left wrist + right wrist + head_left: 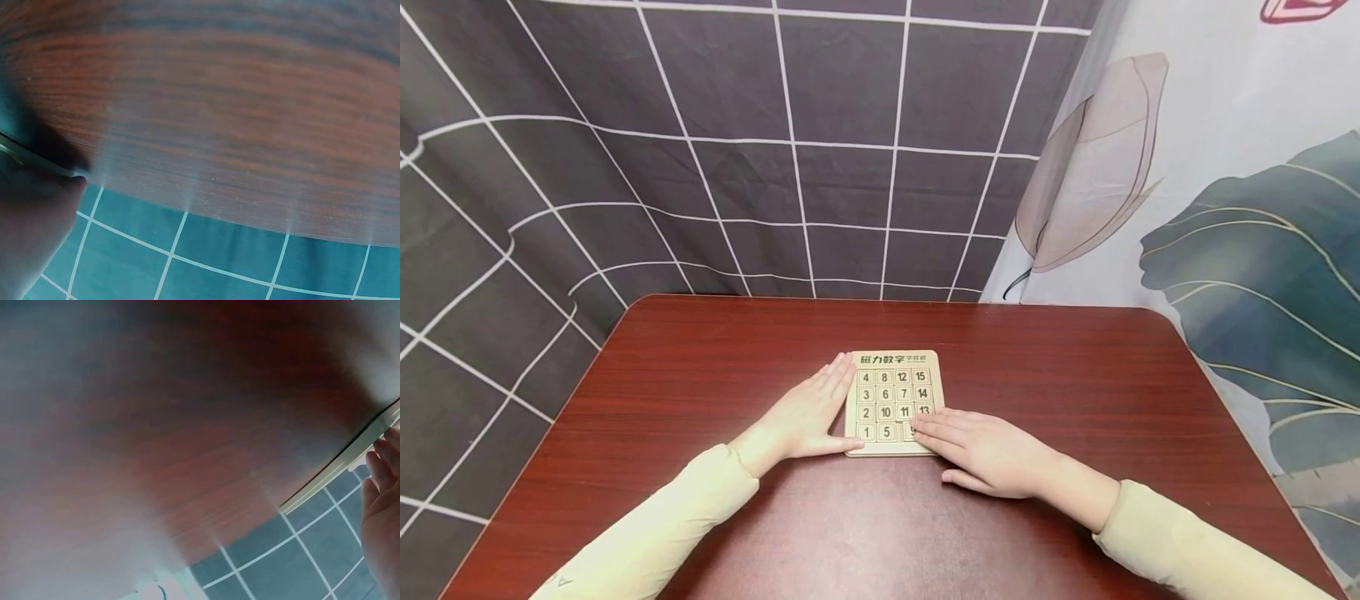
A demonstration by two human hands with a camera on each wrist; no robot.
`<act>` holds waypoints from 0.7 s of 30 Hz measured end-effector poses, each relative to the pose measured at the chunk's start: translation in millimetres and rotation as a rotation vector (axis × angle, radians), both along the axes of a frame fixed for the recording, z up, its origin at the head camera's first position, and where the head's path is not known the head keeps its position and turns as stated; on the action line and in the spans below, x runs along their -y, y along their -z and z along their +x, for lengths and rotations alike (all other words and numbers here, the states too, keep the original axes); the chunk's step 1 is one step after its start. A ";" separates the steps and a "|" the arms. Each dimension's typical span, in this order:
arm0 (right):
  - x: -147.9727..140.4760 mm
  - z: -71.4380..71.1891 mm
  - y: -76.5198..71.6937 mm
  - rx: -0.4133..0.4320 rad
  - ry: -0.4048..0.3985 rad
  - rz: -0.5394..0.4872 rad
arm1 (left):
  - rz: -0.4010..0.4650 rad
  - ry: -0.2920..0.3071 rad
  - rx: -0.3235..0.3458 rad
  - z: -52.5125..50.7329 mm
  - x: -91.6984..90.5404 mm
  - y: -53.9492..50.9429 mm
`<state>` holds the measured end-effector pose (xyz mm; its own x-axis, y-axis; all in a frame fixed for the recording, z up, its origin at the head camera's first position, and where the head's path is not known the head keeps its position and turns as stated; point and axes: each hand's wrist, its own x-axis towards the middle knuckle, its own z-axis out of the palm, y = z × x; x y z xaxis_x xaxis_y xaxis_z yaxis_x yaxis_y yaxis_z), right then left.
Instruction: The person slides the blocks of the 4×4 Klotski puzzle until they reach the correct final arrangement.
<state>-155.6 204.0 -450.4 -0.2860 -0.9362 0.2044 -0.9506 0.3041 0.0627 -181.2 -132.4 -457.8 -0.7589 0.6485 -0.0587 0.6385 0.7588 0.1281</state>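
A pale sliding number puzzle [895, 450] lies flat on the table, its numbered tiles set in rows beneath a printed heading. My left hand [805, 415] rests at its left side, fingers straight along the edge and thumb stretched to the lower left corner. With straight fingers, my right hand [988, 450] touches the lower right tiles. Those fingertips partly cover the tile marked 9, and a narrow gap shows between it and tile 5. In the right wrist view the puzzle's edge [331, 472] runs beside the fingers [381, 472]. The left wrist view catches only part of the hand [44, 206].
The puzzle lies on a reddish-brown wooden table [700, 367]. Behind and to the left hangs a dark grey curtain [842, 92] with white grid lines. A white curtain [1225, 108] with leaf prints hangs at the right.
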 end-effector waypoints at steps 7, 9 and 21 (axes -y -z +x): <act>-14.3 3.5 1.5 0.002 0.039 -0.042 | -0.005 -0.002 0.006 -0.3 0.8 -0.1; -16.6 3.9 2.4 -0.001 0.045 -0.048 | 0.005 -0.003 0.009 -0.1 0.6 -0.4; -3.4 1.1 3.6 0.001 0.010 -0.045 | -0.009 -0.008 0.001 -0.7 0.7 3.4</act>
